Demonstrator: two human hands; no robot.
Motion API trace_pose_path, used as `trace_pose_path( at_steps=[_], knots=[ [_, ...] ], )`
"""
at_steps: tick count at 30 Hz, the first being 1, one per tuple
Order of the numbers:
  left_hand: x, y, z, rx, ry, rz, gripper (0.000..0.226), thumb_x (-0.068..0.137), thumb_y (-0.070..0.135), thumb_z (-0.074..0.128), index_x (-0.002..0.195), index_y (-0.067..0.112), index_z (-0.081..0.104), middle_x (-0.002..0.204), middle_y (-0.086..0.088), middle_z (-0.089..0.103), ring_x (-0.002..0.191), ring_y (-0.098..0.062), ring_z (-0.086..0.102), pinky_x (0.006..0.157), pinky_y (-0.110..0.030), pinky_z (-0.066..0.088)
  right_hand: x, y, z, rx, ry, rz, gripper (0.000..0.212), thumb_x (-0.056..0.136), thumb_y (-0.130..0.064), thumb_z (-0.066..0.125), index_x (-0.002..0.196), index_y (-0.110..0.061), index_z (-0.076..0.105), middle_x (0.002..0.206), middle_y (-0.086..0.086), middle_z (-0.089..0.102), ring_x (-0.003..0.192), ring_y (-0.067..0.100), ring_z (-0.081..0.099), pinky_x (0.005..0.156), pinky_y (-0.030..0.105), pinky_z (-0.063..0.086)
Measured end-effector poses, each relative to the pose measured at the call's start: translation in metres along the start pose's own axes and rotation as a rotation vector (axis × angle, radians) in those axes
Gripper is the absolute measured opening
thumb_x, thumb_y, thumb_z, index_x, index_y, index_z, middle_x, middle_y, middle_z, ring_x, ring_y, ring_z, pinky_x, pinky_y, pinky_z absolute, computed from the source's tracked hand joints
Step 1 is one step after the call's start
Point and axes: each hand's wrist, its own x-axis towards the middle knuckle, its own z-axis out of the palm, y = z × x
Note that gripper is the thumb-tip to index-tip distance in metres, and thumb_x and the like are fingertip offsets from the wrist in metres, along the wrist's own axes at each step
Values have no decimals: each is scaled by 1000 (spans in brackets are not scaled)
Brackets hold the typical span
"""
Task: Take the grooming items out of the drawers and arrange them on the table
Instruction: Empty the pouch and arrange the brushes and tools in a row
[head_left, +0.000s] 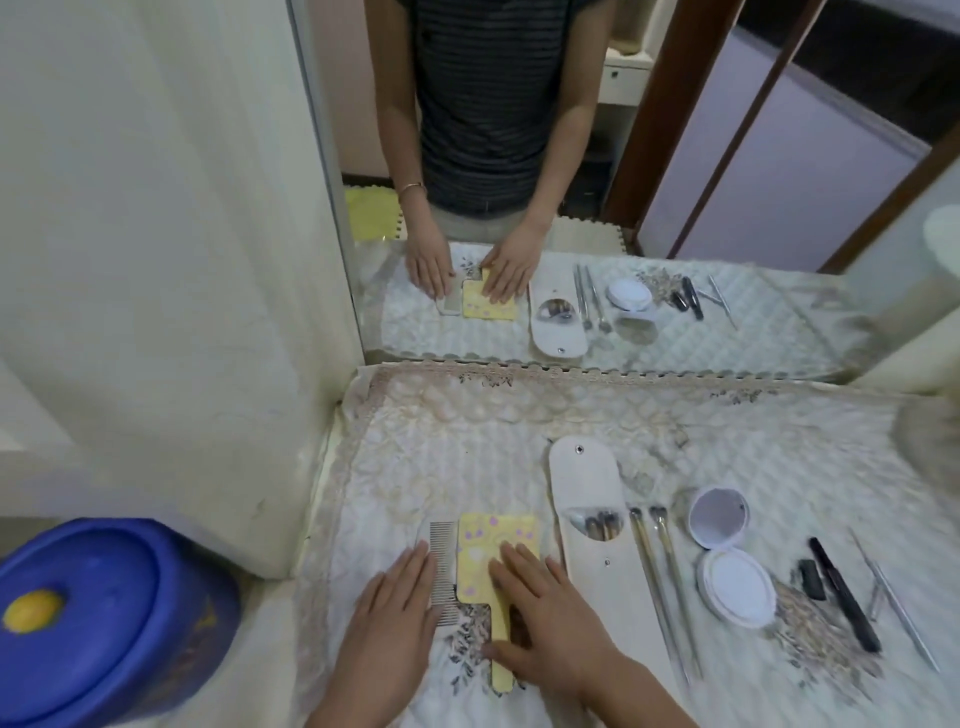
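Observation:
A yellow hand mirror (496, 540) with purple marks lies face down on the quilted table cover (467, 457), handle toward me. My right hand (545, 618) rests flat on it, fingers spread, thumb by the handle. A metal comb (444, 566) lies just left of the mirror; my left hand (400, 603) lies flat beside it, fingertips touching its edge. To the right lie a white brush pouch (592, 509), two loose brushes (660, 571), an open white compact (727, 551), a black tube (844, 597) and thin metal tools (893, 592).
A wall mirror (519, 156) stands at the table's back edge and reflects the person and the items. A blue lidded bucket (104, 618) sits low at the left, beside a cream wall (156, 260).

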Motion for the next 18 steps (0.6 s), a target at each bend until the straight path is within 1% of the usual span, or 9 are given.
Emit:
trace_pose_path(
  at_steps=[1, 3, 5, 7, 8, 10, 11, 14, 18],
  knots=[
    [0, 1, 0, 4, -12, -7, 54, 97, 43, 3, 126, 17, 39, 156, 14, -5, 140, 2, -11, 111, -17, -4, -4, 2, 1, 36, 15, 2, 74, 68, -74, 30, 122, -26, 47, 128, -9, 57, 120, 9, 51, 106, 22, 32],
    [-1, 6, 0, -8, -21, -19, 55, 97, 44, 3, 125, 16, 40, 150, 7, 31, 140, 1, -11, 111, -17, -3, -15, 11, -1, 149, 58, 62, 67, 78, -69, 33, 126, -25, 46, 132, -3, 55, 126, 8, 36, 110, 18, 10],
    [0, 13, -1, -3, -14, 6, 56, 96, 46, 5, 127, 18, 42, 140, 4, 46, 141, 0, -10, 111, -18, -2, -25, 26, -5, 136, 120, 163, 67, 82, -67, 30, 128, -21, 47, 135, 2, 53, 128, 9, 27, 108, 19, 5],
    [4, 22, 0, 61, -4, 122, 56, 94, 51, 7, 135, 25, 36, 155, 6, 18, 142, -5, -9, 112, -22, 0, -37, 44, -7, 76, 147, 187, 72, 83, -71, 17, 126, -22, 47, 141, -1, 45, 136, 9, 17, 108, 21, 6],
    [8, 27, 2, 97, -11, 207, 57, 93, 56, 11, 141, 29, 28, 157, 6, 2, 143, -9, -8, 111, -26, 3, -44, 51, -7, 50, 163, 191, 73, 80, -74, 17, 126, -23, 44, 150, -5, 29, 141, 8, 5, 109, 21, 4],
    [15, 35, 10, 160, -50, 320, 70, 85, 67, 23, 145, 31, 16, 157, 2, -9, 144, -15, -8, 109, -31, 5, -52, 65, -1, -18, 189, 173, 77, 71, -79, 28, 125, -25, 42, 156, -9, -8, 142, 7, -11, 109, 22, 2],
    [17, 38, 15, 187, -65, 344, 74, 81, 70, 27, 144, 32, 21, 157, 1, -10, 144, -16, -8, 110, -32, 4, -54, 70, 3, -38, 194, 151, 80, 68, -80, 30, 124, -25, 43, 155, -8, -14, 142, 8, -13, 110, 22, 0],
    [19, 39, 25, 220, -76, 331, 68, 81, 73, 23, 136, 35, 34, 156, 3, -11, 144, -16, -10, 112, -32, -2, -51, 73, 13, -48, 216, 128, 81, 76, -80, 14, 123, -22, 45, 155, -5, -15, 142, 12, -12, 111, 20, -3],
    [11, 36, 26, 208, -33, 272, 79, 82, 76, 20, 145, 32, 4, 156, 5, -11, 144, -14, -10, 112, -31, -2, -42, 61, 21, -40, 305, 140, 75, 79, -75, 16, 124, -21, 44, 155, -5, -15, 142, 14, -13, 109, 19, -1]
  ],
)
